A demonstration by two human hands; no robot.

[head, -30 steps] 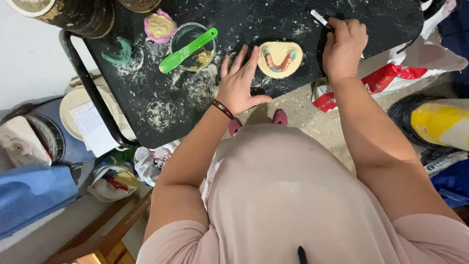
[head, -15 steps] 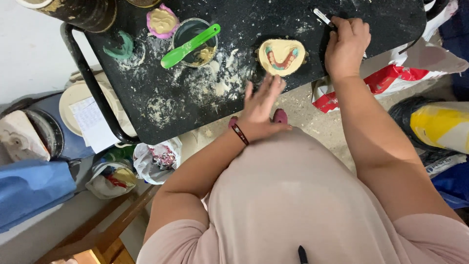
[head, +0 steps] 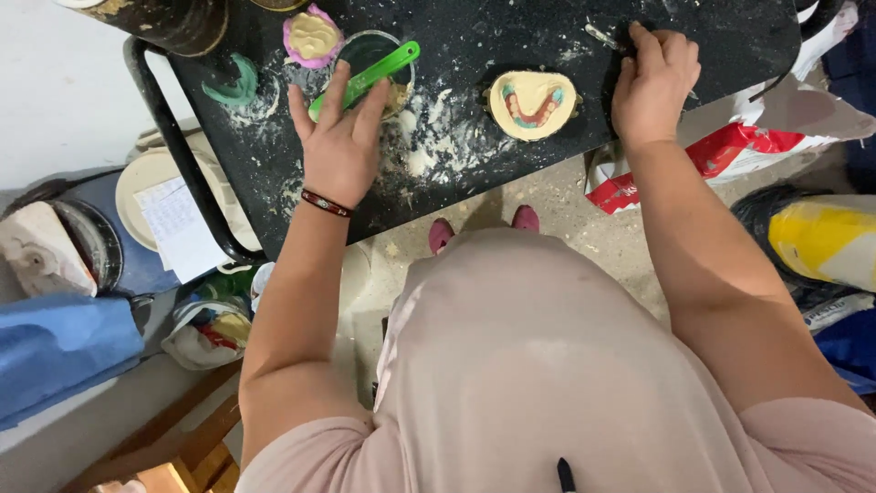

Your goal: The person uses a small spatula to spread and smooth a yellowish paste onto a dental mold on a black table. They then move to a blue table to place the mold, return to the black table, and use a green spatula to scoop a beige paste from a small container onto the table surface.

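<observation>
Under the left hand (head: 339,151), fingers spread, lies a green spatula (head: 365,79) across a bowl (head: 376,53). Right hand (head: 653,87) grips a metal tool (head: 604,37). Advice: grasp the spatula's handle squarely.

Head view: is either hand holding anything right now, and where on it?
The right hand grips a thin metal tool by its handle end. The left hand is open, reaching over the green spatula; an actual grip cannot be told.
</observation>
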